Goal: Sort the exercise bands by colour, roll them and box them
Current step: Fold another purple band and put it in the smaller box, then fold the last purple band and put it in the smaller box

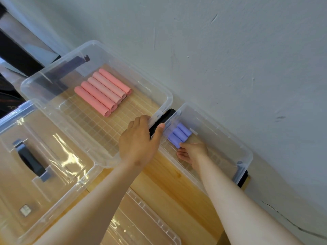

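Gripping the end rim of the clear pink-band box point(166, 96), L hand point(139, 144) has fingers curled over the edge, thumb stretched onto the black latch point(161, 119) between the 2 boxes. Five pink rolled bands point(103, 91) lie side by side on that box's floor. R hand point(192, 152) is down inside the 2nd clear box point(247, 152), fingertips touching the nearest of 3 purple rolled bands point(179, 134), which lie side by side at the latch end; can't tell if it grasps or only touches. Both boxes sit on a wooden table point(162, 177) by a grey wall point(230, 50). Nearer: lid w/ dark handle point(74, 174) and a 2nd lid point(145, 227).
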A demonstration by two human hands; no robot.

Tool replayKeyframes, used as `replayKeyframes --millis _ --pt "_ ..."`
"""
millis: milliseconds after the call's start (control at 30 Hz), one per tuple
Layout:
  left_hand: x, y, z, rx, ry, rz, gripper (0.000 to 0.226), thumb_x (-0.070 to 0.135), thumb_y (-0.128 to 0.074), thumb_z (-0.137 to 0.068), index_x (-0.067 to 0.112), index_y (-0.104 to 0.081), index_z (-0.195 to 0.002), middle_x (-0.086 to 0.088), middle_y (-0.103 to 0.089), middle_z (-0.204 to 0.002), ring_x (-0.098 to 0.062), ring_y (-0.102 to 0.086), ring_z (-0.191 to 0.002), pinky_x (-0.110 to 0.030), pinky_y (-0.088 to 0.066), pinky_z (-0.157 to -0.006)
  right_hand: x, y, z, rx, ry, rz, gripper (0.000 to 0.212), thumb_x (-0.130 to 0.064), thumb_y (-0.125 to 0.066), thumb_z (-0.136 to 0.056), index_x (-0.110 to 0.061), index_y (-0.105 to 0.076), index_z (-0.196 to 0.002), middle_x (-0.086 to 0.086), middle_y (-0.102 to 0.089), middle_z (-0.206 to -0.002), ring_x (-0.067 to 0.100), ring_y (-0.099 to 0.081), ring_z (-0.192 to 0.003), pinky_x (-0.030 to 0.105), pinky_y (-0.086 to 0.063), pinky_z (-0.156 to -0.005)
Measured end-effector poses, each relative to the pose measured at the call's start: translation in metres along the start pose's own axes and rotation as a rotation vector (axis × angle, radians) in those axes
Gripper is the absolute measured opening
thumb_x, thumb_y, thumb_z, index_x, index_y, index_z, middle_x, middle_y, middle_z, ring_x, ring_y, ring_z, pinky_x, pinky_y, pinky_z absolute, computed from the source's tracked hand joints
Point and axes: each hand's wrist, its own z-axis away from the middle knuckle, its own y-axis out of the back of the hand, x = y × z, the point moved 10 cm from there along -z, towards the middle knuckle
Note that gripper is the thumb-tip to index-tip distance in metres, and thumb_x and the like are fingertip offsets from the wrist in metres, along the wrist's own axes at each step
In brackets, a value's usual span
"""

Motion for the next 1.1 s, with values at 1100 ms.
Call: replayKeyframes --millis 1100 --pt "-0.016 0.048 0.067 -0.014 -0.174 0.323 0.063 0.052 -0.04 -0.094 0.019 -0.035 -0.146 0.005 -0.039 -0.15 -0.014 -0.03 -0.139 -0.027 -0.025 -0.109 -0.014 -0.032 0.221 -0.033 0.861 0.564 0.037 -0.022 -0.062 -0.092 -0.031 -0.053 -0.127 -0.023 -0.051 -0.122 -0.014 -0.039 -0.11 -0.001 -0.031 -0.084"
